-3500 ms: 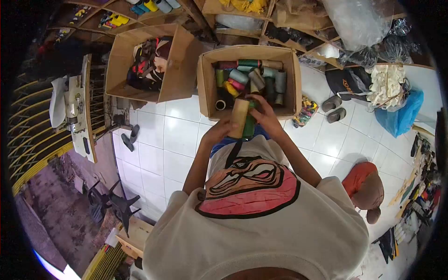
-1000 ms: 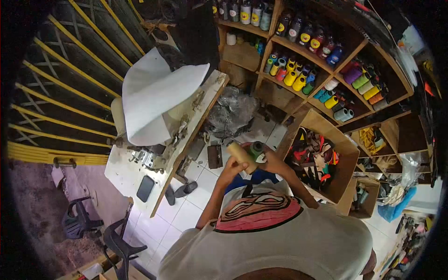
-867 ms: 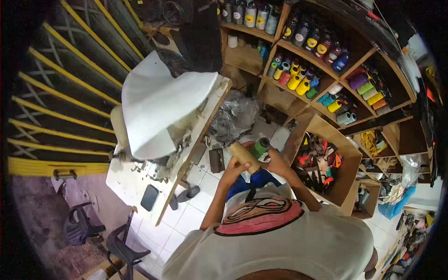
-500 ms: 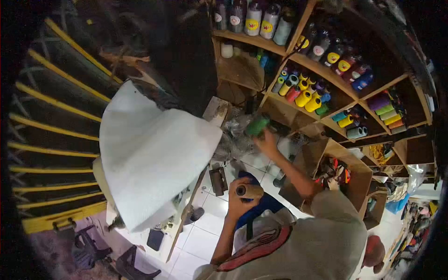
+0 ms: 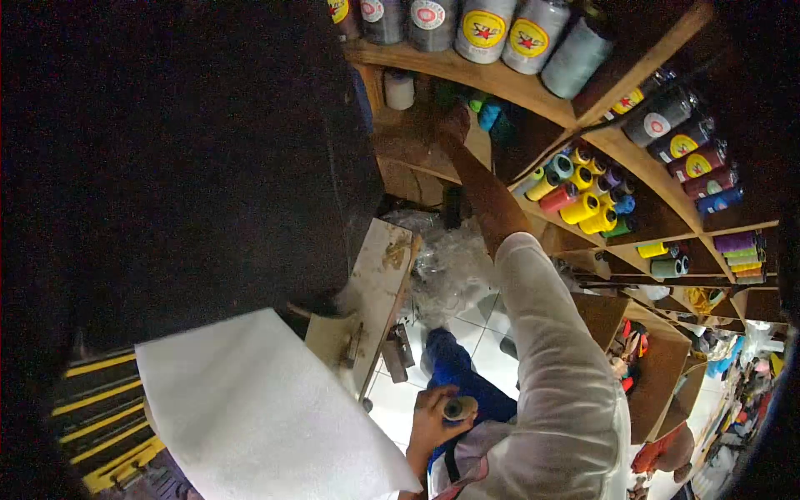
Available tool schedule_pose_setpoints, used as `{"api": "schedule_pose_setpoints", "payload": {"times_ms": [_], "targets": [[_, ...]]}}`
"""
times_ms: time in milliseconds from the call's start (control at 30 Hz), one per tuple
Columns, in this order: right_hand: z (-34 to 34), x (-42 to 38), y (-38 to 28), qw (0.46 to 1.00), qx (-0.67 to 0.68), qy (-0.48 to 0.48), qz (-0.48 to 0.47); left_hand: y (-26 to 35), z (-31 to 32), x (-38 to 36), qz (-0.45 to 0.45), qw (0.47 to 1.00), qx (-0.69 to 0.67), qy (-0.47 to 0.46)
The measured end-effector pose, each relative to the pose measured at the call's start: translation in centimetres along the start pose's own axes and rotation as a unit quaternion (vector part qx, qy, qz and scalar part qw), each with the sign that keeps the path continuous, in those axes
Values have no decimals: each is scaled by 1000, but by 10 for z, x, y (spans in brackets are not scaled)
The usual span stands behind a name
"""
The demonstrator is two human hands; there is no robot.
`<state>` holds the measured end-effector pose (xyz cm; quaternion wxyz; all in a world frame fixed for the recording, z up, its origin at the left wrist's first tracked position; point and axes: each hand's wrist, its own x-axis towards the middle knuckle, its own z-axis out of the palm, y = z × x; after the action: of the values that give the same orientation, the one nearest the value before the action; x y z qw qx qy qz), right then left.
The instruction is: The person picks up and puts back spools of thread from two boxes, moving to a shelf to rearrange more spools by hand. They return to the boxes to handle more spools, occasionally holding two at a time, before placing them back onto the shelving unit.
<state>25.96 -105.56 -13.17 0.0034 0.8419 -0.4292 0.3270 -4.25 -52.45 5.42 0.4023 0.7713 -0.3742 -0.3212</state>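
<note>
My left hand is low in the middle of the view, closed around a tan thread spool whose hollow end faces up. My right arm stretches up into a shaded shelf compartment. There my right hand is at a dark green thread spool, with its fingers partly lost in shadow. Just right of that hand stand a light green spool and a blue spool. A white spool is to its left in the same compartment.
Wooden shelves hold several large and small thread spools. A white sheet covers the lower left. Beside it is a narrow wooden board. Clear plastic lies below the shelf, and a cardboard box stands at right.
My right hand has moved up from above the plastic into the shelf compartment with the green spool. My left hand keeps the tan spool. The view has shifted closer to the shelves.
</note>
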Motion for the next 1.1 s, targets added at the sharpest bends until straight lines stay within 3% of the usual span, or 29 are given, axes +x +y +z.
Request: {"api": "schedule_pose_setpoints", "payload": {"times_ms": [33,100,167,267,333,400,467,500,533,633,667,733,767,867,900,967,1000,1067,1100], "targets": [[4,6,3,996,15,-71,55,-6,5,1,-4,999,-31,12],[17,13,7,990,70,-65,103,-14,5,1,-6,999,-31,-7],[34,17,9,981,148,87,85,-11,5,6,3,999,-39,7],[69,7,12,897,417,114,88,-2,1,13,-21,1000,2,-22],[81,-2,10,800,580,127,86,-4,4,14,3,1000,10,-18],[74,-13,17,799,590,109,38,-4,5,18,31,999,19,-15],[-13,-45,14,893,443,56,-56,9,-1,29,-30,998,-62,-17],[-92,-65,0,784,616,-56,51,9,5,32,-66,990,-123,-11],[-152,-84,-6,758,635,-120,87,9,12,35,-101,978,-183,-4],[-307,-142,-6,743,589,-299,107,3,42,59,-158,956,-248,11],[-332,-165,3,727,543,-372,194,5,46,74,-188,945,-268,11],[-371,-200,33,631,553,-502,210,53,18,117,-156,966,-187,82],[-385,-216,29,656,525,-508,188,70,8,133,-140,972,-145,117],[-391,-230,28,704,486,-491,164,36,23,158,18,990,-21,138],[-375,-229,34,711,490,-487,133,39,16,162,-32,995,-51,76],[-361,-198,27,731,432,-516,113,48,13,174,-25,982,-109,154],[-336,-191,27,794,397,-458,46,50,12,178,-22,972,-137,192],[-285,-166,17,850,406,-336,-5,42,12,178,-16,978,-77,192],[-262,-146,3,848,453,-276,10,41,11,173,-21,980,-72,183]]}}
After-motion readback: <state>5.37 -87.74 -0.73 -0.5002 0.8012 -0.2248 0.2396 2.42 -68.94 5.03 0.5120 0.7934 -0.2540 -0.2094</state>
